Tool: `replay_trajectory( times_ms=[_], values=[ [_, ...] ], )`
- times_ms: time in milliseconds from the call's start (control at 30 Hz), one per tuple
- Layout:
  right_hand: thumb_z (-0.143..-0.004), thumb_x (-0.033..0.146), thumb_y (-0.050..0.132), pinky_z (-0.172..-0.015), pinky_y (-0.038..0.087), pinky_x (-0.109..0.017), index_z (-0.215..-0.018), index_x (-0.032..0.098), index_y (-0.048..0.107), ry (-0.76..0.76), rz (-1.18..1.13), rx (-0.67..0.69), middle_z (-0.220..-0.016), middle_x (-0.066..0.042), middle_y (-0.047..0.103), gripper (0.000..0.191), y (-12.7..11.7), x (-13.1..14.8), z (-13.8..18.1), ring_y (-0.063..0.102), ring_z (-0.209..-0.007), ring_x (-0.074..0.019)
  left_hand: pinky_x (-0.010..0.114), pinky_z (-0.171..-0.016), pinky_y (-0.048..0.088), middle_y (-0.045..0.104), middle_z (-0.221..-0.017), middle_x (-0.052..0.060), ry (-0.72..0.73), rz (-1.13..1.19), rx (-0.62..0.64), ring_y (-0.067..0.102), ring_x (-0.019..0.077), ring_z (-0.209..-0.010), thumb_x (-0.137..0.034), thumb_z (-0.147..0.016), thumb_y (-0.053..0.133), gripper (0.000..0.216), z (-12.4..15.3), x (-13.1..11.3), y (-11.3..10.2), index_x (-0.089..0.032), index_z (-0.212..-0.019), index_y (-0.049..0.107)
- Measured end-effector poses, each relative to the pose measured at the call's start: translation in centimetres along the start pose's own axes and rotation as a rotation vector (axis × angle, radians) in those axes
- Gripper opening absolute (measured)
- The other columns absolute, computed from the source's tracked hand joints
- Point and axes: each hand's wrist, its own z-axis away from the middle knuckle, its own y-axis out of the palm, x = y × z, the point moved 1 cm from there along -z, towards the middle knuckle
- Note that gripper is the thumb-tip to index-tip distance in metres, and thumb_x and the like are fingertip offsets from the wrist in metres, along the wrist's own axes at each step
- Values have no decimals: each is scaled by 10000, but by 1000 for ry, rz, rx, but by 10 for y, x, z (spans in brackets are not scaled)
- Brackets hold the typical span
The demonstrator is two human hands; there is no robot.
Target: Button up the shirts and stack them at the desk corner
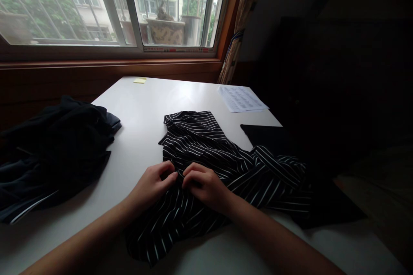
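Note:
A black shirt with thin white stripes lies spread and rumpled across the middle of the white table. My left hand pinches the cloth near its left edge, thumb and forefinger together. Close beside it, my right hand has its fingers curled onto the same shirt. Only a small gap separates the two hands. The bit of cloth between the fingertips is too small and dark to make out. One striped part of the shirt trails off to the right, and another hangs toward me below my hands.
A heap of dark clothes covers the table's left side. At the right edge lies a flat dark cloth, partly under the shirt. Printed papers rest at the back right, a yellow sticky note at the back left. Beyond is a barred window.

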Motion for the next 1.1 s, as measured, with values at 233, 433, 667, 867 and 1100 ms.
replay_trajectory(
  times_ms=[233,433,667,867,1100],
  values=[
    [-806,90,595,-827,518,-327,-873,234,589,52,13,-58,-906,-28,620,160,-2,-1,0,612,-877,-188,275,-675,443,615,-773,9,35,52,5,571,183,-747,-382,-910,561,222,0,3,-1,-191,-811,612],
    [-848,253,676,-788,515,-301,-1028,235,590,177,9,-121,-929,-17,642,200,-2,-4,2,617,-845,-170,289,-722,449,590,-812,20,92,52,8,565,182,-783,-381,-930,562,241,-1,1,-1,-188,-796,614],
    [-892,283,653,-836,509,-328,-1012,233,653,154,23,-112,-945,-30,685,130,-4,-4,-2,641,-888,-189,299,-731,448,595,-827,29,138,82,35,567,186,-803,-385,-947,552,247,0,3,1,-191,-813,624],
    [-895,243,635,-813,491,-314,-936,223,643,146,48,-125,-890,-21,663,46,-5,-4,-2,628,-848,-180,297,-743,445,581,-840,20,147,78,31,562,178,-811,-372,-953,558,230,0,4,1,-194,-816,608],
    [-902,221,618,-800,477,-307,-929,219,627,142,65,-118,-884,-21,645,29,-5,-3,-3,616,-843,-177,296,-747,443,576,-853,21,133,101,34,560,178,-817,-369,-953,558,222,-1,3,0,-193,-827,611]
  ],
)
